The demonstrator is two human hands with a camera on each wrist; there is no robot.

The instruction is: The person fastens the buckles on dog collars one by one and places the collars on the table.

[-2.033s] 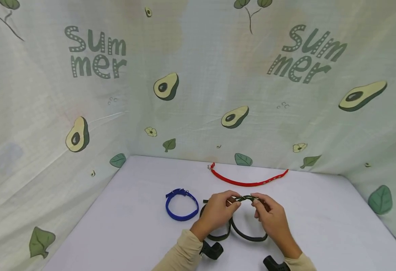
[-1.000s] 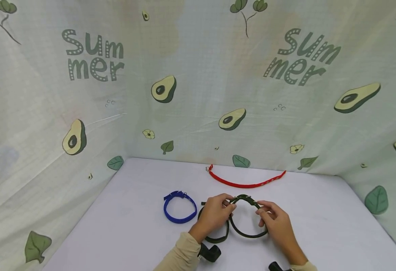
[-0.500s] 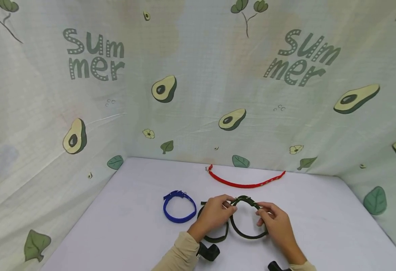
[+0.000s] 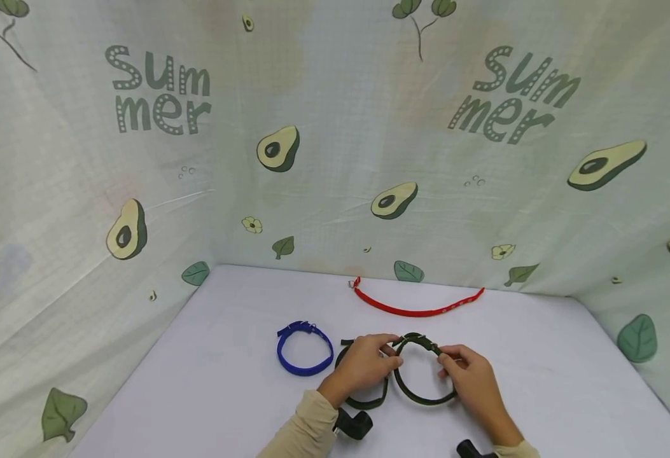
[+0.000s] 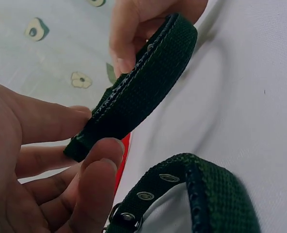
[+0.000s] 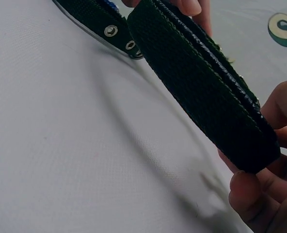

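Observation:
A dark green buckle collar (image 4: 423, 401), bent into a ring, is held up slightly above the table. My left hand (image 4: 366, 364) pinches it between thumb and fingertips at the upper left, by a strap end seen in the left wrist view. On the ring's right side my right hand (image 4: 474, 381) grips the band (image 6: 206, 102) between thumb and fingers. The buckle area sits at the top, between both hands. A second green collar (image 4: 369, 405) rests under my left hand, partly hidden; its eyelets (image 5: 145, 195) show in the left wrist view.
A blue collar (image 4: 305, 371), fastened in a loop, lies to the left. Farther back a red collar (image 4: 415, 313) lies unfastened in a curve near the patterned cloth wall (image 4: 323, 210). White cloth covers the table (image 4: 209, 381).
My hands were close together at the top of the green collar. The right hand has since slid right and down along the band, and the ring shows rounder and more fully. Other collars stay put.

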